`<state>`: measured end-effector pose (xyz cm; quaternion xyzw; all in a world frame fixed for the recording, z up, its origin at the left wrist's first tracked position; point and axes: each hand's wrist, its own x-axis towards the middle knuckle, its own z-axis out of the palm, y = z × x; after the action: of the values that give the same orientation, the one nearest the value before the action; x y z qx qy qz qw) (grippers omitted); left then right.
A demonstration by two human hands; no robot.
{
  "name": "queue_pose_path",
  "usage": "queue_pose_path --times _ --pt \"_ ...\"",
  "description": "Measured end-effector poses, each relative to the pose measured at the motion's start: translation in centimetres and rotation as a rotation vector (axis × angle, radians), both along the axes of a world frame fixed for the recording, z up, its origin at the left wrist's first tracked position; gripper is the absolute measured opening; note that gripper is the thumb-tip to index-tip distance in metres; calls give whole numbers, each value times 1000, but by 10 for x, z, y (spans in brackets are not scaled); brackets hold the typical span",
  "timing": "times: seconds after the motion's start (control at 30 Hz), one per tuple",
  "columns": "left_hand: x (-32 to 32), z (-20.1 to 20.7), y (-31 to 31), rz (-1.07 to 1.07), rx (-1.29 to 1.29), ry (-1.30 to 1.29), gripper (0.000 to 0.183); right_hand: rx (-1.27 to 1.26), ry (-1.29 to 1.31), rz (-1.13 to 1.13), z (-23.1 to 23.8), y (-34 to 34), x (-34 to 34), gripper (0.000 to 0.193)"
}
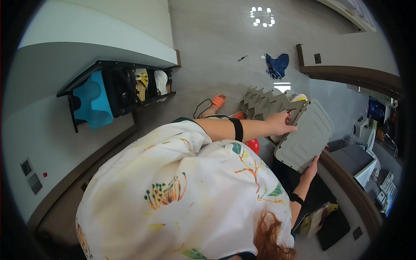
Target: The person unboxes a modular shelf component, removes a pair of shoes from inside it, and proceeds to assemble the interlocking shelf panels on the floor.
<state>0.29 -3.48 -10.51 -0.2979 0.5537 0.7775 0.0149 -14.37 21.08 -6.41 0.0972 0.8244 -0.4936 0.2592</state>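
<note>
I hold a light grey ribbed plastic lid [305,138] tilted at the right, over the floor. My left hand [282,123], with a black band on the forearm, grips its upper left edge. At the lid's lower edge, my right hand [310,170], wearing a black wristband, holds it from below. Just behind the lid lies a grey zigzag folded piece [263,104]. A red round object [254,145] shows under my left forearm. My white floral garment fills the lower middle of the view.
A black shoe rack [125,86] with shoes and a blue item stands against the left wall. An orange sandal [219,100] and a blue cloth [276,65] lie on the grey floor. A dark mat [336,227] with a slipper lies lower right, beside a brown baseboard.
</note>
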Motion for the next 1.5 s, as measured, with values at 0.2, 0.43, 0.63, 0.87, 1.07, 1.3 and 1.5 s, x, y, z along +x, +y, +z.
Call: queue_pose_path --times 0.2,0.43,0.63,0.87,1.07,1.3,1.5 --pt "15 22 -5 -149 -193 8 66 -136 -82 -112 6 -5 11 60" --pt "20 10 0 -272 -256 27 74 -126 -32 -45 1 -8 19 58" --pt "25 12 0 -307 -234 18 74 -153 -58 -74 -4 -8 19 57" --pt "26 18 -2 -298 -206 -41 73 -142 -20 -76 5 -19 26 58" --pt "24 9 0 -201 -200 -4 69 -133 -56 -149 -3 -13 20 55" --pt "24 1 -6 -152 -174 60 72 -123 -18 -159 0 -18 25 57" --pt "30 1 -28 -146 -106 35 66 -368 -81 -210 1 2 25 59"
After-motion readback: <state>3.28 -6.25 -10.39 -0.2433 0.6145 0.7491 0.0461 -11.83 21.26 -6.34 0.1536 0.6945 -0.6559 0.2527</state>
